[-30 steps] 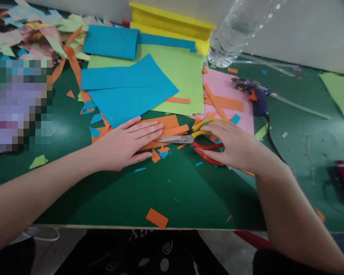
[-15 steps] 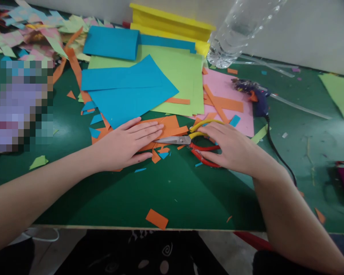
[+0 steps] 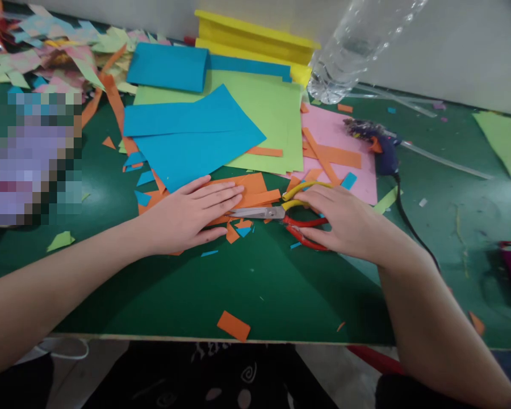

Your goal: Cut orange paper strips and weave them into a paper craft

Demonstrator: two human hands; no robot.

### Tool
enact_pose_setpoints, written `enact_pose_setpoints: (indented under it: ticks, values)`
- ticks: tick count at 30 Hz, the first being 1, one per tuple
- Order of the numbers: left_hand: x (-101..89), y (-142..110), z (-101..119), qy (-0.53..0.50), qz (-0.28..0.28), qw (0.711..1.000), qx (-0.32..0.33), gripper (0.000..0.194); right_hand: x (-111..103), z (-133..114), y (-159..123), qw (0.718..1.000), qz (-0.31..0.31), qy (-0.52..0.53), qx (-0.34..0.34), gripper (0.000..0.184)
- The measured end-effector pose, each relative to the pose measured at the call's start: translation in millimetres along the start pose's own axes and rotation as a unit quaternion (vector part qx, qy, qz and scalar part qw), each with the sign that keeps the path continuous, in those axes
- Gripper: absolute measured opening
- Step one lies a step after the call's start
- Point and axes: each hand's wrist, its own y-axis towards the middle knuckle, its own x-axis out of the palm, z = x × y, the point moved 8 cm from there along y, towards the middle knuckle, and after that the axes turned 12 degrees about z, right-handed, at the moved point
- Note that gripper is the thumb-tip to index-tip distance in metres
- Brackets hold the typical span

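My left hand (image 3: 200, 213) lies flat with its fingers stretched out over orange paper pieces (image 3: 252, 184) in the middle of the table. The scissors (image 3: 259, 212), with red and yellow handles, lie low over the table, their blades pointing left. Their blade tips reach the fingers of my left hand, which partly hide them. My right hand (image 3: 340, 218) is closed on the handles, with the thumb at the red loop and the fingers over the yellow one. Small orange and blue scraps (image 3: 243, 232) lie just below the blades.
Blue paper (image 3: 187, 136) lies on light green sheets (image 3: 276, 125) beyond my hands. A hot glue gun (image 3: 383, 150) rests on pink paper at the right. Behind stand a clear plastic bottle (image 3: 336, 74) and folded yellow paper (image 3: 255, 42). Paper scraps (image 3: 59, 51) heap at back left.
The whole view has shifted very slightly. Both hands and the scissors keep the same places on the table.
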Motion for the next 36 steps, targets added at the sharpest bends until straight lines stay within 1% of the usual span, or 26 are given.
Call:
enact_pose_setpoints:
  ticks: [3,6,10,13,14,16,17,18,19,22,24,27,31,36]
  values:
    - [-1.9,0.2,-0.3,-0.003,0.016,1.000,0.007,0.056,0.9,1.6,-0.6,1.000,-0.001,0.000,0.011,0.040]
    - [-5.2,1.5,4.1,-0.004,0.032,0.999,0.014,0.055,1.7,4.4,-1.3,1.000,-0.002,-0.001,0.021,0.042]
    - [-14.9,5.3,22.2,-0.013,0.075,0.997,0.013,0.046,0.0,6.4,-1.4,1.000,0.003,0.002,0.017,0.044]
    - [-20.2,6.6,38.9,-0.066,0.081,0.994,0.032,0.050,-2.4,8.0,-1.0,1.000,0.008,0.004,0.019,0.042]
    - [-24.6,6.6,41.7,-0.088,0.095,0.991,0.042,0.048,-3.2,8.5,-0.9,1.000,0.009,0.007,0.022,0.041]
    - [-36.7,5.9,36.1,-0.113,0.150,0.982,0.037,0.040,-4.5,9.3,-0.5,0.999,0.013,0.015,0.025,0.039]
    - [-42.7,5.1,27.5,-0.109,0.183,0.977,0.016,0.037,-4.9,9.7,-0.4,0.999,0.014,0.019,0.028,0.039]
    - [-45.7,4.3,17.7,-0.095,0.201,0.975,-0.006,0.036,-5.1,10.1,-0.3,0.999,0.014,0.021,0.029,0.038]
    - [-46.9,3.6,10.3,-0.076,0.210,0.975,-0.012,0.036,-5.0,10.3,-0.4,0.999,0.013,0.022,0.029,0.038]
    - [-40.6,3.5,-7.9,-0.011,0.193,0.981,-0.028,0.033,-4.2,10.7,-0.6,0.999,0.006,0.024,0.028,0.040]
    - [-36.2,3.5,-13.9,0.023,0.185,0.982,-0.039,0.034,-4.1,11.2,-0.7,0.999,0.006,0.028,0.029,0.040]
    - [-27.8,3.3,-13.4,0.048,0.165,0.984,-0.043,0.035,-3.8,12.2,-1.1,0.999,0.006,0.029,0.035,0.040]
    - [-15.8,2.0,-12.2,0.047,0.127,0.989,-0.062,0.039,-3.4,12.5,-1.8,0.999,0.006,0.028,0.041,0.041]
    - [-12.6,2.3,-10.3,0.036,0.129,0.988,-0.075,0.040,-2.6,12.4,-1.8,0.999,0.007,0.022,0.040,0.042]
